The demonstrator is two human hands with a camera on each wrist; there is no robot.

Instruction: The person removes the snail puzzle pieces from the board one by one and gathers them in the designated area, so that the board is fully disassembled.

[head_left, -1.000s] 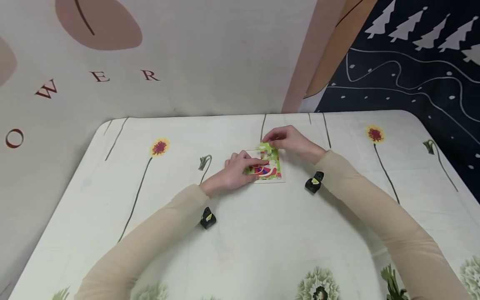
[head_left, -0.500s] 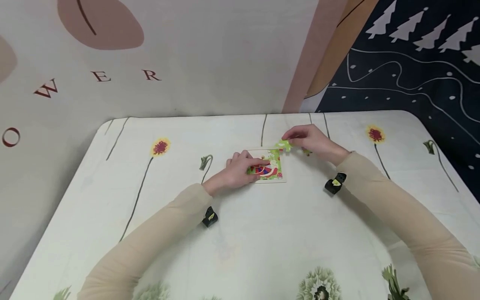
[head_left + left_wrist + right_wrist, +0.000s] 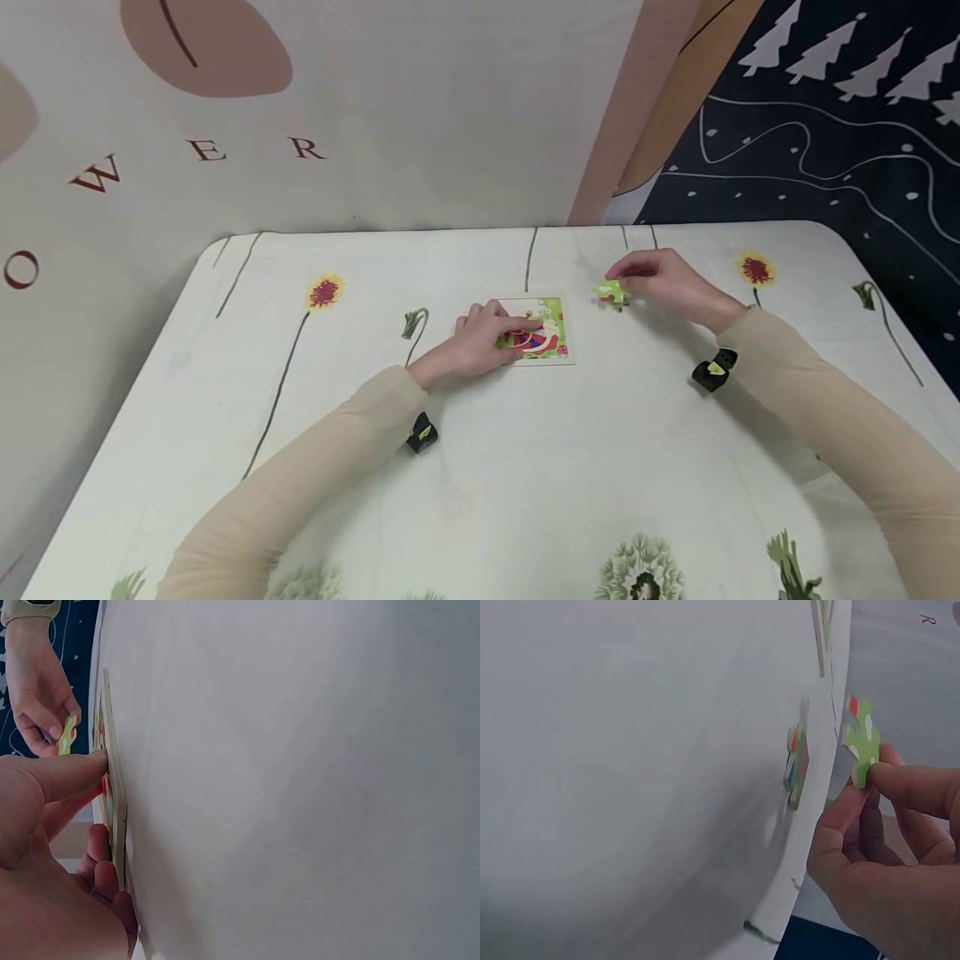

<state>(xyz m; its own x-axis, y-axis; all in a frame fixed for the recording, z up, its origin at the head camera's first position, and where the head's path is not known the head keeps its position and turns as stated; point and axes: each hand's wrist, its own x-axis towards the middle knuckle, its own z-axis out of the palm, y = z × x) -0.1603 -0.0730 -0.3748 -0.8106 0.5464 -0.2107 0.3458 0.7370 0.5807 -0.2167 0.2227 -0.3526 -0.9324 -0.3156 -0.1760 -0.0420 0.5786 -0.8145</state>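
A small square jigsaw puzzle [image 3: 552, 335], printed in green, red and purple, lies in a pale tray near the far side of the table. My left hand [image 3: 477, 340] rests on its left part, with the index finger and thumb stretched over the picture. Fingertips of that hand touch the puzzle [image 3: 112, 787] in the left wrist view. To the right of the tray, my right hand [image 3: 671, 285] pinches a green puzzle piece [image 3: 864, 742] with white spots and a red corner, raised off the table. Below it lies more puzzle material [image 3: 799, 766], possibly stacked pieces.
A white cloth with printed flowers covers the table [image 3: 525, 467]. Behind it hangs a pale printed curtain [image 3: 450, 125], and a dark one with tree shapes [image 3: 810, 167] is at the right. Black wrist cameras [image 3: 714, 372] hang below both sleeves.
My right hand has moved right, carrying the green puzzle piece from the puzzle's top edge to above the loose material. The left hand has stayed on the puzzle.
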